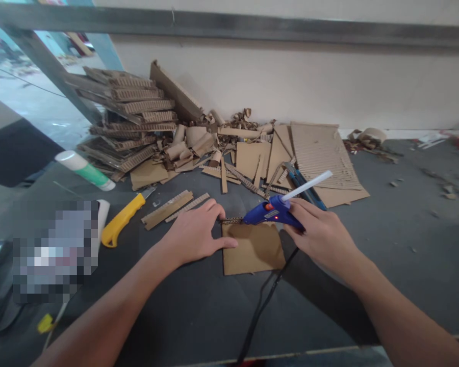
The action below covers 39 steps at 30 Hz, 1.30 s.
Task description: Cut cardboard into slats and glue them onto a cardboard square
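My right hand (pixel 317 224) is wrapped round the handle of a blue glue gun (pixel 265 211), with a whitish glue stick (pixel 308 184) poking out of its back and a small red light on its side. The gun's nozzle meets a narrow corrugated strip (pixel 232 220) along the far edge of a square cardboard piece (pixel 254 250). At the left edge of that square, my left hand (pixel 199 229) holds it down, thumb on top and curled fingers by the strip's end. Two loose cardboard strips (pixel 168 210) lie just left of this hand.
A yellow utility knife (pixel 122 221) and a white-green tube (pixel 86 171) lie left. Stacked corrugated panels (pixel 137 107), cardboard scraps (pixel 191 142) and a ribbed sheet (pixel 323 155) fill the back. A blue-black tool (pixel 306 186) lies behind the gun; its black cord (pixel 265 300) runs to the front edge.
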Each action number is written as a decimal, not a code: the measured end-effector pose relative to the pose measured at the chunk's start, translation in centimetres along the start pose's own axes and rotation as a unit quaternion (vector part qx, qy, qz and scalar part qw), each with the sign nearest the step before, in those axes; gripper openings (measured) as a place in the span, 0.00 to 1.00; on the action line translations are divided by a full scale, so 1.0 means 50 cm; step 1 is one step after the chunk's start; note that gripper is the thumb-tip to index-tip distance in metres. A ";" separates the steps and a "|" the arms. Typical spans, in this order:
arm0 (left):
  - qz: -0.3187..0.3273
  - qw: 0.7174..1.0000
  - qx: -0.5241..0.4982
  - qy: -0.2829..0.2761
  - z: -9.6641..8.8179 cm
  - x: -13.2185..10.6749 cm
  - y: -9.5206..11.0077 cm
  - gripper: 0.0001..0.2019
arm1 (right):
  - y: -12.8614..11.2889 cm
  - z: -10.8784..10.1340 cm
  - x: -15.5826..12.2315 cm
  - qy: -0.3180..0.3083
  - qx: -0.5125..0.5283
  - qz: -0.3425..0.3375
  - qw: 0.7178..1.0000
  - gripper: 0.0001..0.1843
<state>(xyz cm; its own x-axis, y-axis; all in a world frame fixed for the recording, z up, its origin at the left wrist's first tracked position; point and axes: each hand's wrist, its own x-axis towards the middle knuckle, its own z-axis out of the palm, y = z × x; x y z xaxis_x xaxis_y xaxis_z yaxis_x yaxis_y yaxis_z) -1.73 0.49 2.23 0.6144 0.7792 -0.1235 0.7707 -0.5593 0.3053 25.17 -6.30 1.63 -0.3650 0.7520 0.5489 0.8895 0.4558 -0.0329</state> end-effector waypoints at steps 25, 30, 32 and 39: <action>-0.008 1.000 -0.014 -0.004 -0.006 -0.002 0.005 0.25 | 0.017 -0.056 -0.007 -0.052 -0.078 -0.013 0.996 0.13; -0.006 1.000 -0.021 -0.002 -0.005 -0.002 0.002 0.25 | 0.024 -0.058 -0.010 -0.037 -0.098 -0.017 0.994 0.12; -0.006 1.000 -0.020 -0.003 -0.004 -0.002 0.002 0.26 | 0.024 -0.058 -0.009 -0.034 -0.108 -0.015 0.993 0.10; -0.012 1.000 -0.022 -0.002 -0.005 -0.001 0.003 0.25 | 0.019 -0.050 -0.001 -0.017 -0.096 -0.005 0.995 0.05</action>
<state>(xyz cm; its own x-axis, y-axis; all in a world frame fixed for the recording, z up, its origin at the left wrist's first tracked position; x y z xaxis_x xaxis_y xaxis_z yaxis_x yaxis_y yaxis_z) -1.67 0.44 2.53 0.5959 0.7916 -0.1352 0.7777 -0.5268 0.3430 26.70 -7.10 3.66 -0.3796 0.7655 0.5195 0.9211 0.3654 0.1346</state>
